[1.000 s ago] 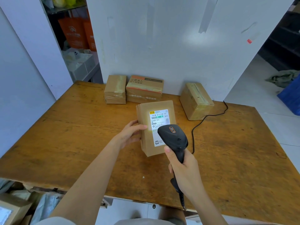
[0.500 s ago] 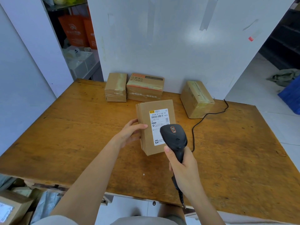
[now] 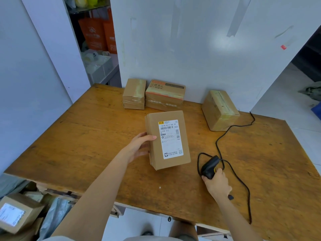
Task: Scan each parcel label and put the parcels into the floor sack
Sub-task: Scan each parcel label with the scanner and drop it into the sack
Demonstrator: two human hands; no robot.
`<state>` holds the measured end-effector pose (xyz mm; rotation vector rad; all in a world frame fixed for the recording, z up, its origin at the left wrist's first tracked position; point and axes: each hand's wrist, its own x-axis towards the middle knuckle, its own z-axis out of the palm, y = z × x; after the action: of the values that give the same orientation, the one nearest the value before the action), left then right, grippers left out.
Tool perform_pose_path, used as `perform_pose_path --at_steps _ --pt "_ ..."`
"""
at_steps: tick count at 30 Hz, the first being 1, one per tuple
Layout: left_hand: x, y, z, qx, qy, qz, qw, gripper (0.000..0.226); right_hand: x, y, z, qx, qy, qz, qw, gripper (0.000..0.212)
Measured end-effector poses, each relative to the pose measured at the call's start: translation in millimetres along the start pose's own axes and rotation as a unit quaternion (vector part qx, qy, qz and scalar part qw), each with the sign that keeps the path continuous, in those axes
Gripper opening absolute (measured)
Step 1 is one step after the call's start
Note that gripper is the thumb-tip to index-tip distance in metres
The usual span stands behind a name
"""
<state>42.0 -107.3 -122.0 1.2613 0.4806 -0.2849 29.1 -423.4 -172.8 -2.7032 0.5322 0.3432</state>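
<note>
A brown cardboard parcel (image 3: 166, 140) with a white label facing up lies in the middle of the wooden table (image 3: 86, 145). My left hand (image 3: 139, 146) grips its left side, thumb on top. To the right, my right hand (image 3: 218, 184) holds the black barcode scanner (image 3: 209, 166) low on the table, its head lying on the wood. The scanner's black cable (image 3: 220, 136) loops around it and runs back to the wall. At the lower left, below the table, parcels lie in a sack (image 3: 53, 214) on the floor.
Three more taped parcels stand against the back wall: a small one (image 3: 134, 93), an orange-printed one (image 3: 165, 94) and a tilted one (image 3: 219, 109) at the right. A labelled box (image 3: 17, 213) lies at the lower left. Open floor lies right of the table.
My right hand has dropped the scanner from above the parcel's label down to the table at the right. My left hand still holds the parcel in the same place.
</note>
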Motion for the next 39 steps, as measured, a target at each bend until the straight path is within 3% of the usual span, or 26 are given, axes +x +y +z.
perform_pose_path --at_steps 4,7,10,14,17,23,33,36,39 --pt "-5 -2 -10 0.007 0.017 -0.003 1.0 0.08 -17 -18 -5 0.011 0.08 0.01 0.997 0.085" --pt "-10 -2 -19 -0.001 0.027 -0.002 1.0 0.078 -34 -43 -11 0.134 0.129 -0.132 0.974 0.063" --pt "-20 -1 -26 -0.013 0.036 0.0 0.999 0.072 -51 -81 -12 0.299 -0.009 -0.23 0.926 0.044" --pt "-40 -1 -45 -0.054 0.095 0.017 0.994 0.085 -68 -133 -6 0.343 -0.126 -0.269 0.891 0.05" --pt "-67 2 -68 -0.098 0.18 0.018 0.979 0.091 -76 -168 -1 0.323 -0.155 -0.332 0.872 0.042" --pt "-141 -5 -134 -0.168 0.34 0.051 0.924 0.064 -132 -249 30 0.293 -0.254 -0.453 0.803 0.031" --pt "-247 -14 -302 -0.233 0.539 0.073 0.806 0.035 -281 -381 126 0.214 -0.415 -0.545 0.696 0.049" --pt "-251 -6 -380 -0.204 0.542 0.068 0.812 0.042 -313 -439 164 0.208 -0.437 -0.554 0.677 0.042" --pt "-242 4 -457 -0.174 0.518 0.057 0.835 0.048 -333 -502 205 0.202 -0.446 -0.518 0.702 0.045"
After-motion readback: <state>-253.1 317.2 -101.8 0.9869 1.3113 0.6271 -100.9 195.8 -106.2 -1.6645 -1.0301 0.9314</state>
